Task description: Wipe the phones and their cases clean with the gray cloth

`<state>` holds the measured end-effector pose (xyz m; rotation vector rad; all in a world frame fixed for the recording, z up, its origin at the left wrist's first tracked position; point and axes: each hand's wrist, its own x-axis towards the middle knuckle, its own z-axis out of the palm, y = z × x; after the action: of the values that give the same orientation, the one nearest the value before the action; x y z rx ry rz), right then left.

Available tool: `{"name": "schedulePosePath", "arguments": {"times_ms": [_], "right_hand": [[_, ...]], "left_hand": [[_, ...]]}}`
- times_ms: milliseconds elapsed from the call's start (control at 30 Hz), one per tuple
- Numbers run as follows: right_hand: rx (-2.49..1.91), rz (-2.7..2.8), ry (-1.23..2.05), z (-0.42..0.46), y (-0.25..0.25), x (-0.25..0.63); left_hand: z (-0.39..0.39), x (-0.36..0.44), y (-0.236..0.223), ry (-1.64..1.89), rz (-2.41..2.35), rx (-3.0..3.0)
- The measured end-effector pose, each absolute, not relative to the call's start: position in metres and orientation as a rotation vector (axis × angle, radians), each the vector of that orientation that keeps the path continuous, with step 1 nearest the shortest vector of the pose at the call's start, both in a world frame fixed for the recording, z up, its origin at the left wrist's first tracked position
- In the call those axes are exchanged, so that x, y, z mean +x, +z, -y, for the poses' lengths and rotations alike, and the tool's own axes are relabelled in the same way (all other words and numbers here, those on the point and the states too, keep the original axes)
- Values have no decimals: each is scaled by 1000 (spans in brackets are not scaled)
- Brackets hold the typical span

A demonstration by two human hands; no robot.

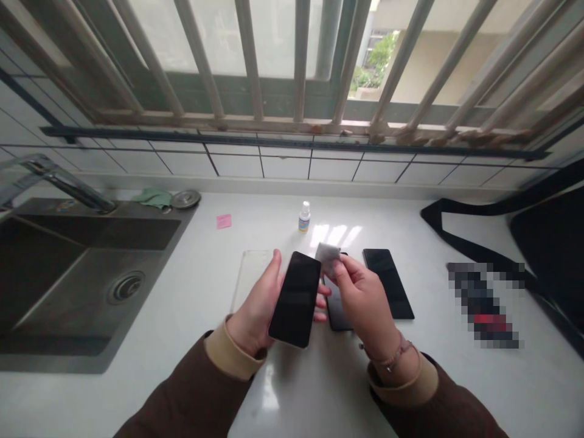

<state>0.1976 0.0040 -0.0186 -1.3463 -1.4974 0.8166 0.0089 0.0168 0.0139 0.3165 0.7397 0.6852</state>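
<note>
A smartphone (296, 299) with a dark screen rests face up in my left hand (260, 301), whose fingers wrap behind it and show past its right edge. Pinched between the thumb and fingers of my right hand (362, 298) is a small grey cloth (328, 252), just off the phone's upper right corner. Beneath my right hand lies a second dark phone (337, 307), partly covered. Another black phone (390, 283) lies farther right. On the counter behind my left hand is a clear phone case (249, 271). A small white bottle (304, 218) stands upright beyond the phones.
To the left is a steel sink (98, 347) with a chrome faucet (68, 182). A green cloth (152, 198) and a metal strainer lid (185, 198) sit on its back rim. A pink paper (223, 221) lies on the white counter (182, 383). A black strap (474, 210) and bag (556, 243) occupy the right.
</note>
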Motion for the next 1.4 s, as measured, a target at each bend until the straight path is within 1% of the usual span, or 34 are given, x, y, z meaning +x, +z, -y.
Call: {"name": "schedulePosePath", "arguments": {"times_ms": [67,133,333,433,533,767,967,1233,1400], "right_hand": [[-1432,1550,842,-2,-14,197],[-1425,1591,825,2,-12,194],[-1143,1902,550,6,-15,189],[-1013,2035,436,5,-14,191],[-939,2111,338,4,-11,193],[-751,2212,280,9,-5,192],[-524,2182,236,12,-2,187],[-407,2250,229,20,-2,179],[-344,2315,219,21,0,177]], "left_hand": [[-13,11,10,529,-705,343],[-10,12,5,440,-748,369],[-7,15,-2,348,-847,413],[-5,14,0,379,-902,389],[-4,14,2,438,-857,332],[-7,25,10,648,-664,107],[-7,21,14,580,-664,-24],[-12,16,8,535,-713,-40],[-16,20,11,589,-858,-24]]}}
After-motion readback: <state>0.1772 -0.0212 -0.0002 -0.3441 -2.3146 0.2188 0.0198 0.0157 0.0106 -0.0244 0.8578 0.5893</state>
